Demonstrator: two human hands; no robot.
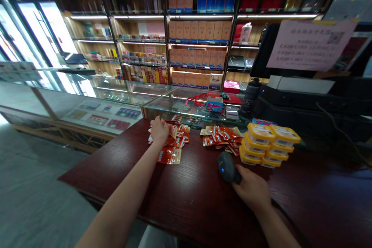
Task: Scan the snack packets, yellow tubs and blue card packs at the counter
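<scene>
My right hand is wrapped round the handle of a dark barcode scanner, which shows a small blue light and has a cable trailing behind. At the left side of the counter, my left hand has its fingers curled on an orange-red snack packet; the fingertips are partly hidden. More shiny packets lie loosely beneath and beside that hand. A second heap of similar packets rests farther right, beyond the scanner. Next to it stand two stacks of yellow-lidded plastic tubs.
The dark wooden counter meets glass display cases. Behind the tubs are a monitor with a pink paper sign and a black bottle. A small blue box sits on the glass. Shelves of boxes line the wall.
</scene>
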